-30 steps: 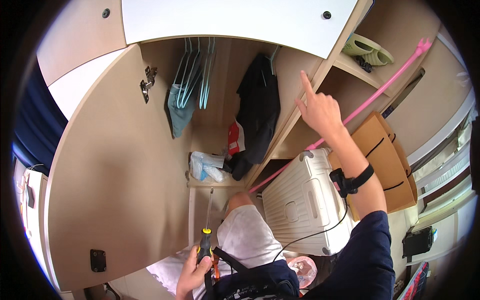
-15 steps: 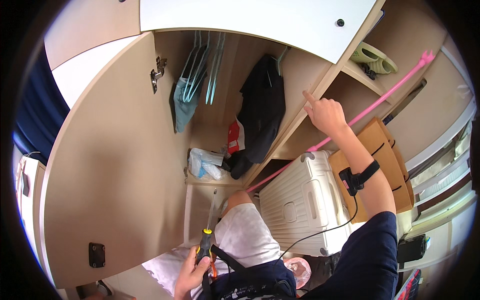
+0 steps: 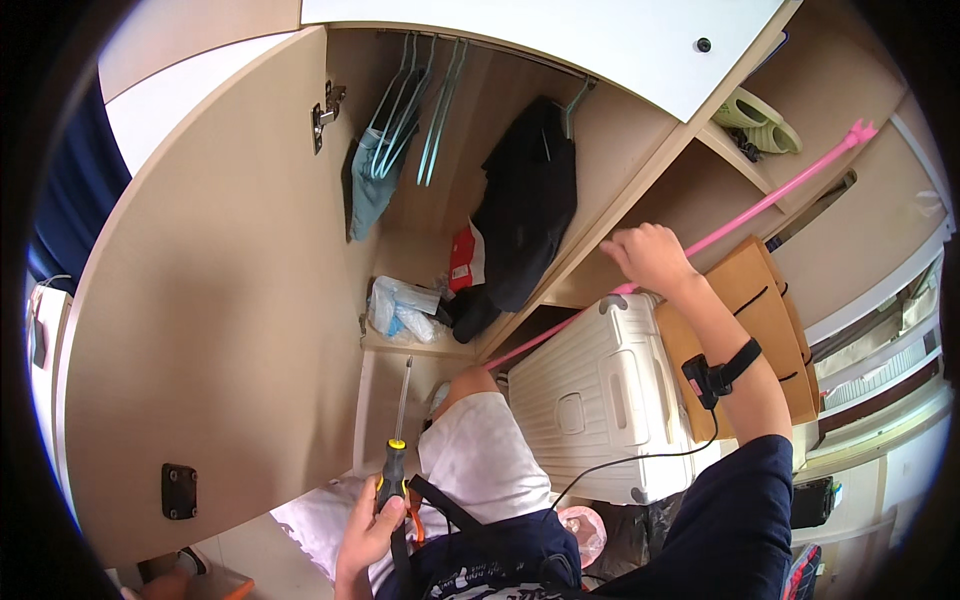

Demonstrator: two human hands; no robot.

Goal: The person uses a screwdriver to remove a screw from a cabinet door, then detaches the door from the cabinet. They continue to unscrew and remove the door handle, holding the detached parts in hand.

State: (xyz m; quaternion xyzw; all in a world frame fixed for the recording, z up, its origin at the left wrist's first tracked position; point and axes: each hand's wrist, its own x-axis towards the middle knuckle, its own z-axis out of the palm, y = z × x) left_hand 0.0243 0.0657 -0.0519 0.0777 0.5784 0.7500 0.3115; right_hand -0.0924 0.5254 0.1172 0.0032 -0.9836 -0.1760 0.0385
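My left hand is wrapped round the black and yellow handle of a screwdriver, its metal shaft pointing up and away. Just beside that hand, an orange-handled item shows partly at my waist. My right hand hovers by the front edge of the upright wardrobe panel, fingers curled in with nothing visible in them. Whether a fingertip touches the panel cannot be made out. The wardrobe door stands swung out on the left, with a metal hinge on its inner face.
Inside the wardrobe hang light-blue hangers and dark clothing; plastic-wrapped items lie on its floor. A white suitcase, paper bags and a pink pole are at the right. Green clogs rest on a shelf.
My right hand has come down the panel edge, and its pointing finger has curled in. The screwdriver in my left hand has shifted slightly left and up. The whole view has shifted a little.
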